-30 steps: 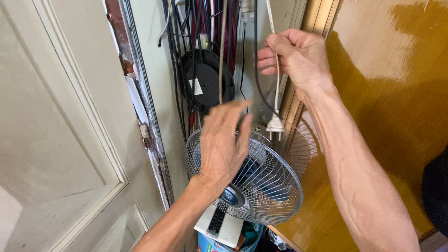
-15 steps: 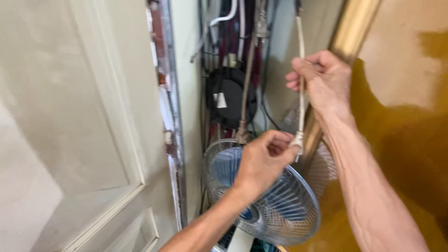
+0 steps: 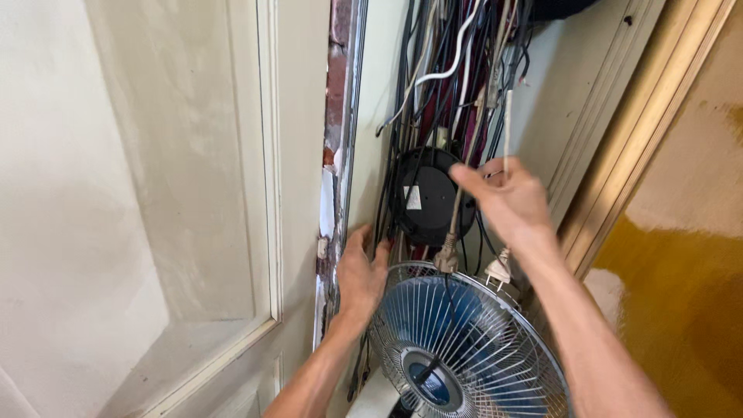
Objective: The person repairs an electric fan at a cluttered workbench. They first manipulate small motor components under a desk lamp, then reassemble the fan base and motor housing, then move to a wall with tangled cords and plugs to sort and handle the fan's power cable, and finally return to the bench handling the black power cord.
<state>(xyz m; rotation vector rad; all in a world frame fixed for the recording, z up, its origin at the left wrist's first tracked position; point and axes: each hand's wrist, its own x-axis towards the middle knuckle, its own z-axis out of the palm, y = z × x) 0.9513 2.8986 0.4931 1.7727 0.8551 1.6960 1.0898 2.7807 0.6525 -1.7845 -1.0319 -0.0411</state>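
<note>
My right hand (image 3: 507,203) is raised, its fingers (image 3: 474,176) pinched closed around a thin white cord (image 3: 507,128) that hangs down among the bundle of dark cables (image 3: 433,93). My left hand (image 3: 360,271) lies open, fingers spread against the cables beside the black round disc (image 3: 428,203), just above the blue fan's wire guard (image 3: 464,344). A beige plug (image 3: 446,259) dangles near the guard.

The right hand (image 3: 507,203) pinches a pale cable (image 3: 507,128) among hanging wires (image 3: 433,93). The left hand (image 3: 361,271) rests beside dark cords, just above a fan's wire grille (image 3: 464,348), near a cream door (image 3: 155,193).
</note>
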